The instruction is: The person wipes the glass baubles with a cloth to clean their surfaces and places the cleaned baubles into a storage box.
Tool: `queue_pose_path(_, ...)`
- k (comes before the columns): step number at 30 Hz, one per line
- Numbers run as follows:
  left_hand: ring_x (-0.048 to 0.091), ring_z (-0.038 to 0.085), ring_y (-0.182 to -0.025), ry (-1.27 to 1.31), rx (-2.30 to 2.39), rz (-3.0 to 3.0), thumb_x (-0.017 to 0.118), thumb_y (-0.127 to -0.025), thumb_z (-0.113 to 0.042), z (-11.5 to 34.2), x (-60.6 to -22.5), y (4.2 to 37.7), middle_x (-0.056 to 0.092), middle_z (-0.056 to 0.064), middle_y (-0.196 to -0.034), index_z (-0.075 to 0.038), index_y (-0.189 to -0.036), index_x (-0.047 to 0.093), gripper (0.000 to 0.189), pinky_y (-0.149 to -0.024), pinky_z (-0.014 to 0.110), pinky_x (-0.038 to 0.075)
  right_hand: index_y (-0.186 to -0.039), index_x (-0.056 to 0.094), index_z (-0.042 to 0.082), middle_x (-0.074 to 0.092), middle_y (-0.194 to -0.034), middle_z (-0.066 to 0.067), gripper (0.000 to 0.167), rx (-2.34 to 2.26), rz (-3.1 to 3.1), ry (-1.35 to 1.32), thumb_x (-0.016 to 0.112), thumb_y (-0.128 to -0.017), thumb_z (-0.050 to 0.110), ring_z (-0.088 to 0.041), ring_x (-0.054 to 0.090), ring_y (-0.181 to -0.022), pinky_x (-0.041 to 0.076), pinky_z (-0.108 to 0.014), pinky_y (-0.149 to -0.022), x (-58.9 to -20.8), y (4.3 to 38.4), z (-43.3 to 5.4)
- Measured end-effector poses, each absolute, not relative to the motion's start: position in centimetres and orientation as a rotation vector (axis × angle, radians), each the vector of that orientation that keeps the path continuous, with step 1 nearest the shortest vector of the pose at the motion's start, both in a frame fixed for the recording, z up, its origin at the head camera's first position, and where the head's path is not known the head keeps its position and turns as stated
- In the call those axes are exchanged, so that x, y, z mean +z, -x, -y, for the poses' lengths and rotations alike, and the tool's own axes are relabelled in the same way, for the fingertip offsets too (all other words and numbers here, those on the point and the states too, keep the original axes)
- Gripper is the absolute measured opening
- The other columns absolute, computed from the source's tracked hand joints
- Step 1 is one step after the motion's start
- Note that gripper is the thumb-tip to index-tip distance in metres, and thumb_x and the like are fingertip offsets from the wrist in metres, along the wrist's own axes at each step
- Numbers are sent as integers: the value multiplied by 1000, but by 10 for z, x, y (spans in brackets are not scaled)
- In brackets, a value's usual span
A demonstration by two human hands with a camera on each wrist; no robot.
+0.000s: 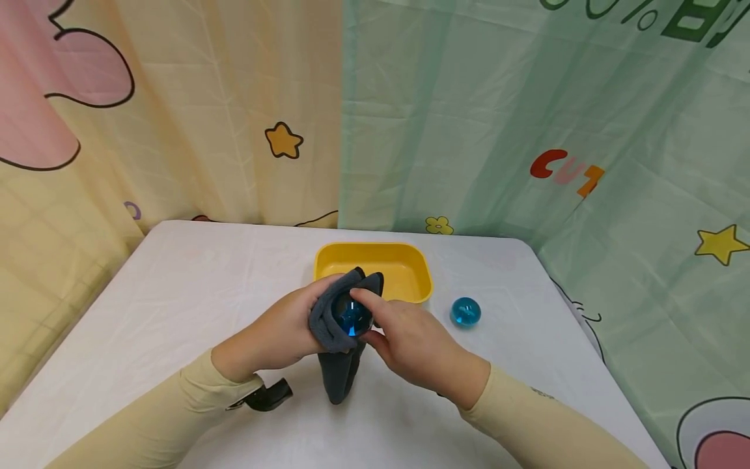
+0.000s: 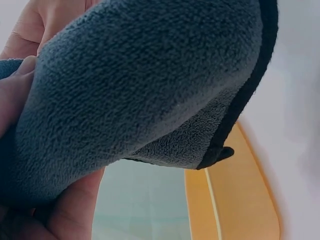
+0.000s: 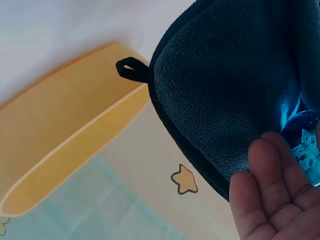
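Gripping a dark grey cloth [image 1: 324, 324], the left hand [image 1: 282, 330] has it folded partly around a glassy blue ball [image 1: 350, 318]; the right hand [image 1: 413, 337] pinches that ball's exposed side; beyond sit a second ball [image 1: 465, 312], then a yellow tray [image 1: 407, 277].

With 12 o'clock set at the far edge of the table [image 1: 234, 273], the held ball [image 1: 348, 319] sits in the folds of the cloth [image 1: 322, 326], with the left hand [image 1: 284, 331] on the cloth at 9 o'clock, the right hand [image 1: 413, 339] touching the ball at 4 o'clock, and the cloth's lower end hanging at 6 o'clock. The tray [image 1: 404, 277] stands on the table at 1 o'clock from the held ball, beyond both hands. The loose ball [image 1: 465, 312] rests on the table at 3 o'clock, near the tray, which lies at its 10 o'clock.
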State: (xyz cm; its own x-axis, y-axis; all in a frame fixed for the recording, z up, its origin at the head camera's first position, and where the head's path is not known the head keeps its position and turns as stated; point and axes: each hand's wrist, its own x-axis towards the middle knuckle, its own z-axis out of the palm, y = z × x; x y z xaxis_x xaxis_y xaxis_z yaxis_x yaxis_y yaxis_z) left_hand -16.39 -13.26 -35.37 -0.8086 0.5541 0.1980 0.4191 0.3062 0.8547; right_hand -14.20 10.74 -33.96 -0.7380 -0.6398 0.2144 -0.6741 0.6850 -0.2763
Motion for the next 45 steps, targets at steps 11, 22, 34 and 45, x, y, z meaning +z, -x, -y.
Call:
queue_pose_path(11,64,13,-122,-957,1533,-2448,88,-88,-26,127,-352,162,66,-11,-138,-31,-148,52,70,-110,45,54,-150,37,2,68,-74,4,61,1289,2907,-857,68,-105,28,-11,55,-62,51,-25,-58,-337,140,-107)
queue_pose_path(22,64,15,-124,-956,1501,-2467,89,-87,-26,128,-356,162,65,-7,-142,-27,-151,50,75,-111,48,52,-152,43,3,76,-112,-3,66,911,2817,-928,70,-102,37,-11,69,-90,60,-25,-79,-345,137,-106)
queue_pose_path(34,61,17,-129,-921,1525,-2459,90,-85,-22,132,-357,164,61,-5,-148,-26,-154,48,80,-114,50,50,-159,37,11,78,-113,-1,73,506,2736,-1137,76,-99,24,-17,73,-96,62,-32,-91,-341,142,-109)
queue_pose_path(45,62,15,-128,-906,1528,-2434,89,-87,-25,131,-356,161,63,-11,-145,-31,-150,50,75,-112,49,52,-148,45,2,73,-91,2,65,860,2885,-951,75,-99,33,-8,61,-71,56,-22,-66,-338,142,-108)
